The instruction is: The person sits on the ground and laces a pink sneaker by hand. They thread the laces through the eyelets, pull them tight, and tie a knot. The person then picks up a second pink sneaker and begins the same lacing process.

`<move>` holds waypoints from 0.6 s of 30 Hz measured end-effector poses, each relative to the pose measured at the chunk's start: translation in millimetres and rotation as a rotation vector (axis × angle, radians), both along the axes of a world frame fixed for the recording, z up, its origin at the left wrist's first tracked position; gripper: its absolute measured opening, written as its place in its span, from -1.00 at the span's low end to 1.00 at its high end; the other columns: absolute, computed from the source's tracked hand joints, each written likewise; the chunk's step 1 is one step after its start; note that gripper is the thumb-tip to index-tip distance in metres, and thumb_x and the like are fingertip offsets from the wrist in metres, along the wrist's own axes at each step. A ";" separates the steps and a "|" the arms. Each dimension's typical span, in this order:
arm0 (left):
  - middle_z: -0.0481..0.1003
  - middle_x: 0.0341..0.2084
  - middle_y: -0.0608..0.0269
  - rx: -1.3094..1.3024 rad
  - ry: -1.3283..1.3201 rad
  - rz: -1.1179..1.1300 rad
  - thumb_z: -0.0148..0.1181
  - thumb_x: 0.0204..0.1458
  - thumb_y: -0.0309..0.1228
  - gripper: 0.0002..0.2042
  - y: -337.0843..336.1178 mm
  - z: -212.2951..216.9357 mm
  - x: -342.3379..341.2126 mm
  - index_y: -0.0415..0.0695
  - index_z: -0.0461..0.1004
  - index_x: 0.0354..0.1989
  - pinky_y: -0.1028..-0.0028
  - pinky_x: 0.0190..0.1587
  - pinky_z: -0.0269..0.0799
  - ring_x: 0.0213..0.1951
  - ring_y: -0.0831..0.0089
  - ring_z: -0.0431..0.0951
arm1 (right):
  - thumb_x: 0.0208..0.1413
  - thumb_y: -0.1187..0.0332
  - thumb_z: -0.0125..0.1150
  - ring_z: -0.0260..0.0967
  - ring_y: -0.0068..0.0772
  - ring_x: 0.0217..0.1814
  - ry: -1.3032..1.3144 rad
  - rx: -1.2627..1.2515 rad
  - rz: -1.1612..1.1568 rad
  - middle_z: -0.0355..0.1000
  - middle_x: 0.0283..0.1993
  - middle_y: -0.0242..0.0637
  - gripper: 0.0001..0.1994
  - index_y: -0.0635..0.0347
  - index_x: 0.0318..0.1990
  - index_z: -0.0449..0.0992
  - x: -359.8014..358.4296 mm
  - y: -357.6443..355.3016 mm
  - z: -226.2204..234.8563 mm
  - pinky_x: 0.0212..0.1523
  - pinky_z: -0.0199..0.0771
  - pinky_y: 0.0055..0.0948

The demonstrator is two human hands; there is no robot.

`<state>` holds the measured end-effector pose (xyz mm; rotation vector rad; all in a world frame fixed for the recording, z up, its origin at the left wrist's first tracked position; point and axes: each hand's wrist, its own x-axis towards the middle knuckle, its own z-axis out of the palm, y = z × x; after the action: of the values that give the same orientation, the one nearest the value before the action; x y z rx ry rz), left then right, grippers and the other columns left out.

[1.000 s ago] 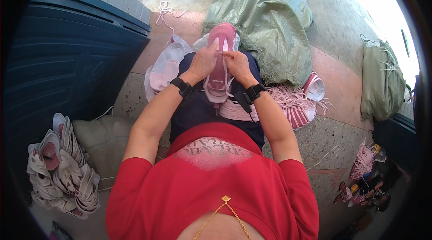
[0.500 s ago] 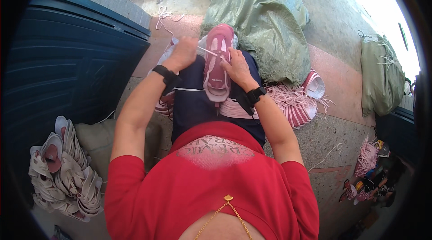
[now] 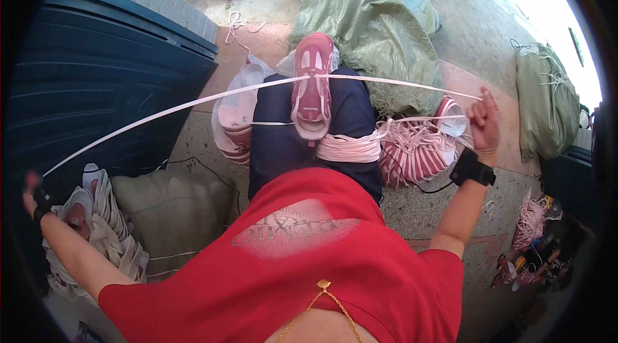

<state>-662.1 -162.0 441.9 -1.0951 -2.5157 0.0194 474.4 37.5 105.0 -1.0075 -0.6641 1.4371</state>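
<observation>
Currently, I monitor one view, the head camera, and count two bare hands in it, spread well apart. The left hand [image 3: 32, 195], at the far left, is clamped on one end of a flat white lace [image 3: 187, 105]; its fingers are blurred. The right hand [image 3: 484, 118] is raised at the right, with its fingertips pinched on the other end.

I locate one pink shoe upper with pale panels [image 3: 312, 95] at the middle, lying over the thighs of the dark blue trousers [image 3: 273, 150], toe pointing away. The lace crosses it, one length per side.

I count one coil of pale pink laces [image 3: 351, 148] around the right thigh. One bundle of pink-and-white striped uppers [image 3: 415, 156] lies right of it; one stack of pale pink uppers [image 3: 233, 114] lies left of the legs.

I count three stuffed sacks: one large pale green woven sack [image 3: 380, 27] ahead, one upright green sack [image 3: 547, 105] at the right, and one olive fabric sack [image 3: 177, 204] at lower left, beside one pile of beige uppers [image 3: 106, 233]. One dark blue ribbed panel [image 3: 103, 73] stands at the left.
</observation>
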 end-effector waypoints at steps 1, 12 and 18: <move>0.51 -0.30 0.10 0.528 -0.268 -0.271 -0.14 0.20 -0.26 -0.64 -12.4 -10.1 -3.5 -0.31 0.50 -0.34 0.42 -0.13 0.36 -0.10 0.33 0.48 | 0.23 0.35 0.02 -0.13 -0.75 -0.68 0.184 0.014 -0.110 -0.08 -0.65 -0.62 -0.77 0.29 -0.05 0.38 40.8 -3.7 18.3 -0.56 0.09 -0.61; 0.24 -0.58 0.43 0.743 -1.370 -0.254 0.12 0.12 -0.38 -0.81 190.3 -153.7 149.9 -0.22 0.40 -0.16 0.63 -0.57 0.07 -0.60 0.66 0.16 | 0.24 0.52 -0.21 0.26 -0.22 0.01 0.456 0.484 -0.261 0.29 -0.08 -0.07 -0.78 0.48 -0.07 0.32 271.6 -32.9 202.7 0.15 0.23 -0.27; 0.50 -0.31 0.18 0.007 -1.675 -0.392 0.18 0.03 -0.43 -0.69 258.8 -300.5 470.0 -0.28 0.39 -0.06 0.63 -0.36 0.40 -0.38 0.52 0.52 | 0.23 0.28 0.01 0.43 -0.49 -0.18 -0.737 0.181 -0.242 0.45 -0.13 -0.21 -0.70 0.34 -0.02 0.41 48.8 67.1 73.3 -0.08 0.44 -0.52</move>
<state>-192.1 96.8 141.4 -2.0901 -3.3460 -1.6171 523.2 104.6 178.3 -1.4239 -1.1318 0.7542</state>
